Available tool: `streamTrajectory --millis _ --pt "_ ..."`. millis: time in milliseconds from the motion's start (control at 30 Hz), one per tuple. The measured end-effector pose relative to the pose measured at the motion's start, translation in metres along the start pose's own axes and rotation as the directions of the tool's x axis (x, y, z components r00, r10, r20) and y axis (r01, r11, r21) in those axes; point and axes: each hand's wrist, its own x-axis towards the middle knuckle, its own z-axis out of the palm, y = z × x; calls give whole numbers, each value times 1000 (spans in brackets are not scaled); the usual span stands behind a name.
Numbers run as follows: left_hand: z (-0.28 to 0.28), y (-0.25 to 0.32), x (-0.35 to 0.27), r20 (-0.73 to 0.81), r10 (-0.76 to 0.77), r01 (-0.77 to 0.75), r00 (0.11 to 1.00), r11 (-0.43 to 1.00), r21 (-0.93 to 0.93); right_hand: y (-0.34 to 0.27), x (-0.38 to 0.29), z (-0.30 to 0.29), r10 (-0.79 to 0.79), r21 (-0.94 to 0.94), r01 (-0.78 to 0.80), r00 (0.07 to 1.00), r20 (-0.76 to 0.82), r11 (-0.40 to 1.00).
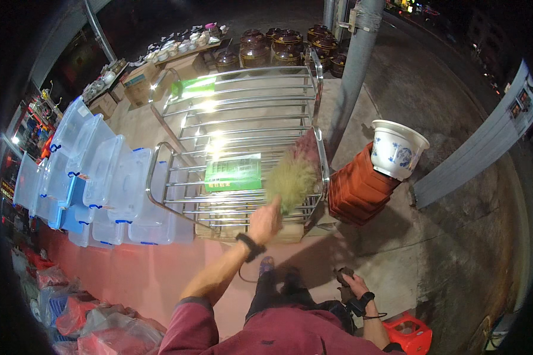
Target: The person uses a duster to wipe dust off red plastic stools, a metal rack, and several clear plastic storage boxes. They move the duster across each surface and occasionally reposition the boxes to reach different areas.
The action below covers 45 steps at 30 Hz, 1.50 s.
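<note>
My left hand (265, 222) grips a fluffy duster (291, 182), blurred, yellow-green with a dull pink far end. The duster lies over the right side of a tiered stainless-steel tube rack (148, 177); whether it touches the bars I cannot tell. Left of the duster, a green printed card (233, 173) rests on the rack's lower tier. Another green card (193, 88) is on the upper tier. Low beside my right leg, my right hand (357, 284) is closed around a dark, crumpled cloth-like item (345, 279).
Clear plastic storage boxes (111, 177) are stacked left. Nested terracotta-coloured pots (355, 191) hold up a white patterned pot (397, 151) at right, near a metal post (355, 71). Brown jars (255, 51) stand behind. A red plastic stool (408, 333) and bagged goods (111, 328) are low in view.
</note>
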Motion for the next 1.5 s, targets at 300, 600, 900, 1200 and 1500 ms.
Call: streamTrajectory --millis 300,600,900,1200,1500 --pt "13 -20 -51 -28 63 -66 998 989 -131 -16 -18 0 -23 90 17 997 71 996" --pt "-48 -90 29 -349 -186 72 919 946 -315 -23 -28 5 67 142 -69 998 21 987" --pt "15 -23 250 -113 -205 186 972 969 -163 -23 -22 16 36 78 -28 994 -99 997" --pt "-16 -47 293 -162 -376 324 912 905 -274 -17 -30 26 178 223 -140 971 -161 965" --pt "7 -86 288 -119 -101 101 988 995 0 -66 4 57 81 103 -73 994 -74 992"
